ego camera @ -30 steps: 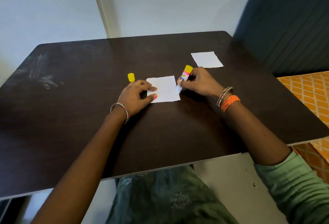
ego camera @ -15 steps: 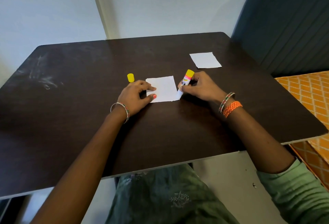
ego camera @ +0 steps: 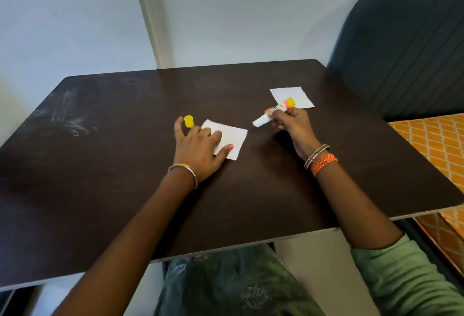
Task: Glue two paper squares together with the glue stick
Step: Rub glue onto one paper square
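Observation:
A white paper square [ego camera: 232,141] lies mid-table, turned at an angle. My left hand [ego camera: 198,148] rests flat on its left part, fingers spread, thumb on its near edge. The glue stick's yellow cap [ego camera: 188,121] stands just beyond my left fingers. My right hand [ego camera: 291,125] holds the uncapped glue stick [ego camera: 273,113] lifted off the paper, its white tip pointing left toward the square, yellow end up right. A second white paper square [ego camera: 295,96] lies farther back on the right, partly behind the stick.
The dark brown table [ego camera: 125,165] has pale scuff marks at its far left. A dark blue padded seat back [ego camera: 406,47] stands at the right, with an orange patterned cushion [ego camera: 437,145] beside the table's right edge. A wall is right behind the table.
My right hand has lifted the glue stick off the near square's right edge and drawn it to the right. My left hand slid further onto the square, which has turned slightly.

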